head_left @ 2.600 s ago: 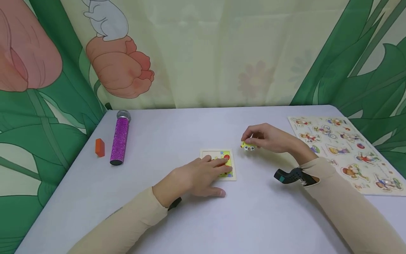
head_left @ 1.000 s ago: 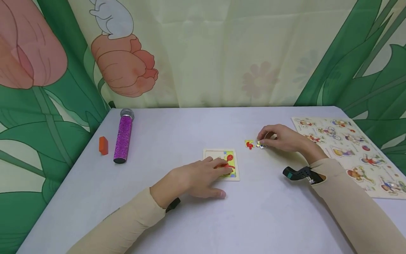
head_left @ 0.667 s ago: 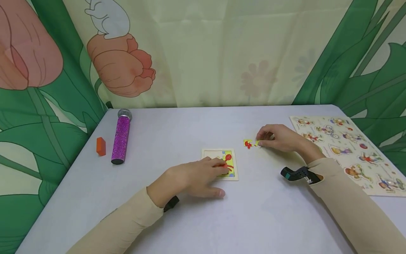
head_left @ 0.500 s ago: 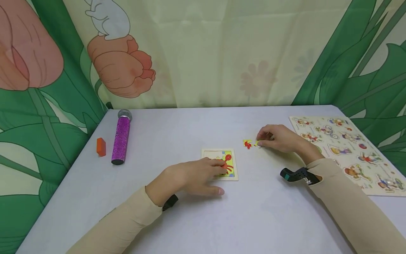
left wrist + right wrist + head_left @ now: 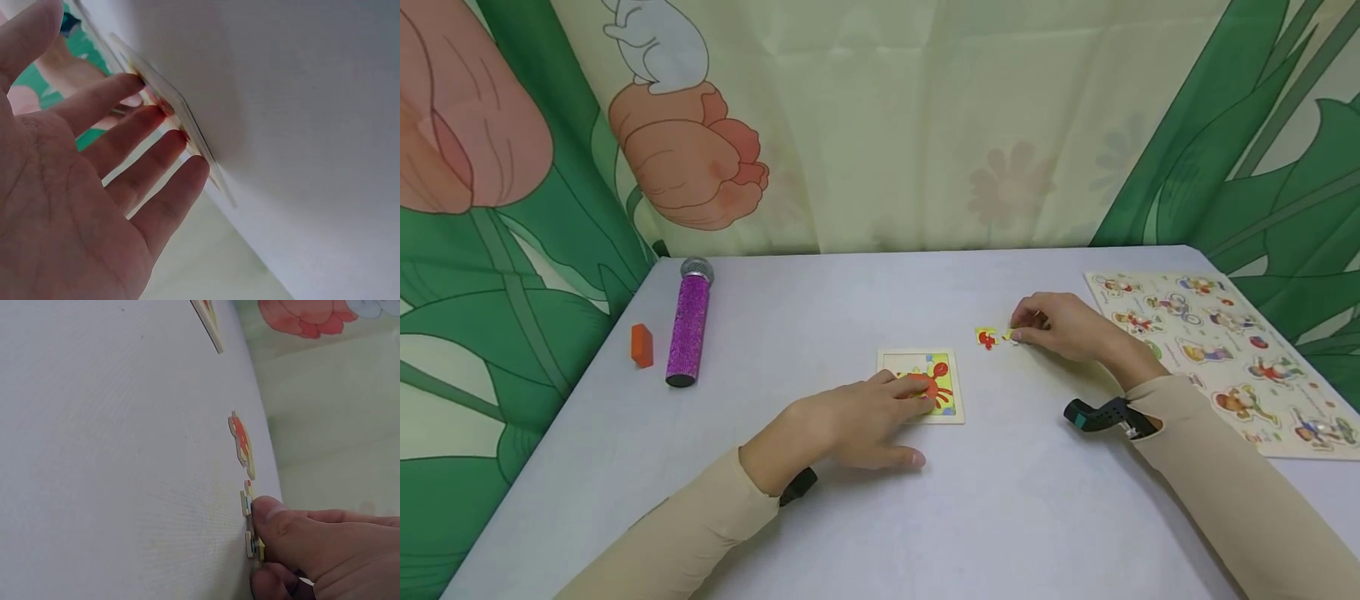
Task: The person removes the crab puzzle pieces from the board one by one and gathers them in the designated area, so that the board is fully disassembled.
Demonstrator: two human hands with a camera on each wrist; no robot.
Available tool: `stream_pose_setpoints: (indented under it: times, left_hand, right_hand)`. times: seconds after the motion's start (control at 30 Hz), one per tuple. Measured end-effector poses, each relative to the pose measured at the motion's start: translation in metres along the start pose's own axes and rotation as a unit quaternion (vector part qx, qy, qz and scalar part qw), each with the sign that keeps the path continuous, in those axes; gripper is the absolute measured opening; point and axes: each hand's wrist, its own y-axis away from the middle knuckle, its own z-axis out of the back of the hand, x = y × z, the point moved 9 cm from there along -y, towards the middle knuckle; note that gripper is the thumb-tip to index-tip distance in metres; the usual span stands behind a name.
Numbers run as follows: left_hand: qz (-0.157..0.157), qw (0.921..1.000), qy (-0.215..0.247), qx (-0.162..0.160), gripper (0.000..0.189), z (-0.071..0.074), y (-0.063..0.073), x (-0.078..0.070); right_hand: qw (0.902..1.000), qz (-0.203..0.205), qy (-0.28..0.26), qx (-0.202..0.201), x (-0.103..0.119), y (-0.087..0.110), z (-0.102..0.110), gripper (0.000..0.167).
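Observation:
My left hand (image 5: 865, 421) rests its nearly straight fingers on a small jigsaw board (image 5: 958, 400) with a pale frame. A red crab picture (image 5: 942, 385) on yellow shows beyond the fingertips; the fingers cover part of it. To the right, my right hand (image 5: 1063, 327) pinches a small puzzle piece (image 5: 255, 544) between thumb and fingers, at the tabletop. Most of that piece is hidden in the head view. Just left of it lies a loose red-and-yellow puzzle piece (image 5: 986, 337). In the left wrist view, several fingertips touch the board's face.
A purple glittery microphone (image 5: 688, 329) and an orange block (image 5: 642, 345) stand at the left of the white table (image 5: 992, 517). At the right lies a large board with cartoon figures (image 5: 1206, 367). A printed curtain (image 5: 880, 125) hangs behind the table.
My right hand has moved right and a little away from the jigsaw board. The red-and-yellow piece now shows on the table beside it. My left fingers have drawn back slightly, uncovering more of the crab.

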Motion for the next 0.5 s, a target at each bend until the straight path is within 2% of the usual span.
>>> stream_pose_setpoints:
  times: [0.3,0.5]
  left_hand:
    - [-0.007,0.9995,-0.021,-0.021,0.072,-0.001,-0.006,-0.003]
    - [0.006,0.998,-0.06,-0.02,0.068,0.0,-0.008,-0.005]
  right_hand:
    - [0.9995,0.012,0.029,0.009,0.002,-0.001,0.004,0.006]
    - [0.9991,0.032,0.025,-0.005,0.017,-0.003,0.004,0.011]
